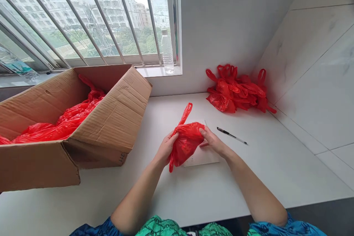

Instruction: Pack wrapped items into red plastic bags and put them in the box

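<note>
Between my two hands is a red plastic bag, lifted over the white table, with one loop handle sticking up and another hanging at its lower left. My left hand is closed on the bag's left side, the thumb on top. At the upper right edge, my right hand pinches the plastic. What the bag contains cannot be made out. Under it, partly hidden, lies a white paper pad. A black-capped clear pen rests just right of my right hand.
To the left stands an open cardboard box with red plastic bags inside. A pile of red bags sits in the back right corner by the walls. On the sill of the barred window are a water bottle and a second bottle lying tilted.
</note>
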The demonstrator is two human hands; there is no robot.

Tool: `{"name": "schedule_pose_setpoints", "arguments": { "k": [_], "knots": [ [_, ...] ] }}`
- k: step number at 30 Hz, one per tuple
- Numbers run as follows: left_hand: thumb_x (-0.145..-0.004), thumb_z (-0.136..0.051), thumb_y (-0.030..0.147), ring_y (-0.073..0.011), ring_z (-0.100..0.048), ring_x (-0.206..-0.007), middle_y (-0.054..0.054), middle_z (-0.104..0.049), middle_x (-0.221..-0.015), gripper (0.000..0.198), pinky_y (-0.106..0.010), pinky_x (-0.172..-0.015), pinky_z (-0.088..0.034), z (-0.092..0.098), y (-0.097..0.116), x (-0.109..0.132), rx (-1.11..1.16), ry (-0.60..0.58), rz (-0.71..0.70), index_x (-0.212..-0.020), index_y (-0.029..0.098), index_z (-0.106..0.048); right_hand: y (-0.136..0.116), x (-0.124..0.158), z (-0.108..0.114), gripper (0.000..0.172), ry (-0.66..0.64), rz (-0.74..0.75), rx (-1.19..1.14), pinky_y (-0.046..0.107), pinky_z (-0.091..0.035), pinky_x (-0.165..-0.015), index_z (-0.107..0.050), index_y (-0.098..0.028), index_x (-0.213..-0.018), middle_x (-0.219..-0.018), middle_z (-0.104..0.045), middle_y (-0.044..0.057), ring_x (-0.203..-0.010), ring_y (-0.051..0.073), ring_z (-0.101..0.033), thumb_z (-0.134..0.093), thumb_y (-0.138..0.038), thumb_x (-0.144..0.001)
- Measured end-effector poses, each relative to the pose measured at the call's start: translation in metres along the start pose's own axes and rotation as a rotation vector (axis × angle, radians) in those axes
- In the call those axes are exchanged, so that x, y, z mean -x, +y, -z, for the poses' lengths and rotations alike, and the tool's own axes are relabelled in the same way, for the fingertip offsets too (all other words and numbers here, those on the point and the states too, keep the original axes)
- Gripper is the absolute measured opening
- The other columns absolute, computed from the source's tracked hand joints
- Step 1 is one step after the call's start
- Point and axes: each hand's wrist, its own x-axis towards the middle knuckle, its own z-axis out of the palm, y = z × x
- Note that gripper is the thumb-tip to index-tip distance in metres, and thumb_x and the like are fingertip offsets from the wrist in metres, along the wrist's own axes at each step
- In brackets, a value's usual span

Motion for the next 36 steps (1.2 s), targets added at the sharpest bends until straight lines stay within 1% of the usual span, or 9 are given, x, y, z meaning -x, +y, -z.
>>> {"name": "schedule_pose_setpoints", "arguments": {
  "k": [3, 5, 10, 15, 18, 22, 25, 31, 36],
  "knots": [
    [-0.088, -0.065, 0.048, -0.0250, -0.070, -0.089, -0.012, -0.072, -0.107, 0.043, -0.034, -0.078, -0.056, -0.003, -0.004, -0.001, 0.258, 0.006, 0.082, -0.116, 0.015, -0.062, -0.009, 0.005, -0.013, 0.058, -0.227, -0.028, -0.285, 0.047, -0.058, -0.087, -0.055, -0.025, -0.134, -0.122, -0.067, 0.011, -0.110, 0.028, -0.065, -0.039, -0.066, -0.096],
    [-0.088, -0.065, 0.046, -0.0256, -0.071, -0.091, -0.013, -0.072, -0.108, 0.042, -0.035, -0.080, -0.057, -0.004, -0.007, -0.003, 0.313, 0.021, 0.095, -0.114, 0.014, -0.062, -0.012, 0.006, -0.018, 0.055, -0.264, -0.012, -0.371, 0.047, -0.058, -0.087, -0.058, -0.024, -0.131, -0.122, -0.068, 0.011, -0.108, 0.028, -0.066, -0.050, -0.062, -0.094],
    [-0.091, -0.061, 0.048, -0.0264, -0.070, -0.097, -0.013, -0.070, -0.117, 0.045, -0.037, -0.084, -0.056, -0.003, -0.004, 0.000, 0.257, 0.024, 0.110, -0.123, 0.017, -0.057, -0.002, -0.002, -0.018, 0.048, -0.088, -0.016, -0.411, 0.040, -0.058, -0.085, -0.063, -0.020, -0.119, -0.114, -0.070, 0.009, -0.097, 0.024, -0.069, -0.073, -0.050, -0.083],
    [-0.088, -0.066, 0.047, -0.0314, -0.063, -0.116, -0.013, -0.065, -0.127, 0.052, -0.040, -0.094, -0.053, -0.007, 0.007, 0.009, -0.067, -0.176, 0.062, -0.130, 0.019, -0.057, 0.010, -0.009, -0.014, 0.038, 0.074, -0.009, -0.439, 0.035, -0.056, -0.083, -0.069, -0.022, -0.108, -0.105, -0.073, 0.004, -0.095, 0.022, -0.068, -0.076, -0.048, -0.081],
    [-0.080, -0.076, 0.040, -0.0311, -0.065, -0.111, -0.013, -0.067, -0.123, 0.056, -0.039, -0.090, -0.054, -0.006, 0.007, 0.009, -0.158, -0.171, 0.026, -0.129, 0.019, -0.057, 0.004, -0.006, -0.012, 0.037, 0.064, 0.009, -0.445, 0.038, -0.055, -0.089, -0.072, -0.022, -0.106, -0.106, -0.073, 0.004, -0.101, 0.024, -0.068, -0.076, -0.049, -0.080],
    [-0.080, -0.076, 0.038, -0.0271, -0.069, -0.095, -0.013, -0.070, -0.112, 0.051, -0.038, -0.082, -0.056, 0.002, 0.004, 0.003, -0.073, -0.065, 0.028, -0.123, 0.016, -0.058, -0.012, 0.001, -0.010, 0.039, -0.092, 0.042, -0.461, 0.044, -0.052, -0.099, -0.070, -0.024, -0.115, -0.116, -0.072, 0.006, -0.110, 0.026, -0.066, -0.075, -0.045, -0.082],
    [-0.080, -0.076, 0.037, -0.0235, -0.070, -0.085, -0.011, -0.072, -0.103, 0.046, -0.035, -0.078, -0.056, 0.006, 0.005, 0.002, 0.005, -0.067, 0.054, -0.117, 0.015, -0.060, -0.018, 0.004, -0.009, 0.041, -0.160, 0.057, -0.453, 0.047, -0.050, -0.102, -0.067, -0.023, -0.120, -0.118, -0.071, 0.007, -0.112, 0.027, -0.065, -0.073, -0.043, -0.084],
    [-0.082, -0.074, 0.037, -0.0183, -0.068, -0.074, -0.007, -0.072, -0.090, 0.036, -0.030, -0.072, -0.055, 0.004, 0.005, 0.003, 0.128, -0.100, 0.113, -0.108, 0.015, -0.063, -0.009, -0.001, -0.012, 0.041, -0.065, 0.017, -0.444, 0.044, -0.052, -0.099, -0.070, -0.023, -0.115, -0.118, -0.071, 0.007, -0.112, 0.028, -0.065, -0.075, -0.048, -0.082],
    [-0.081, -0.075, 0.038, -0.0189, -0.070, -0.077, -0.008, -0.073, -0.095, 0.040, -0.030, -0.074, -0.057, 0.004, 0.004, 0.001, 0.145, -0.079, 0.120, -0.112, 0.015, -0.064, -0.008, -0.002, -0.015, 0.043, -0.013, 0.022, -0.439, 0.043, -0.053, -0.097, -0.069, -0.024, -0.116, -0.117, -0.071, 0.006, -0.111, 0.027, -0.066, -0.074, -0.050, -0.082]
  ]
}}
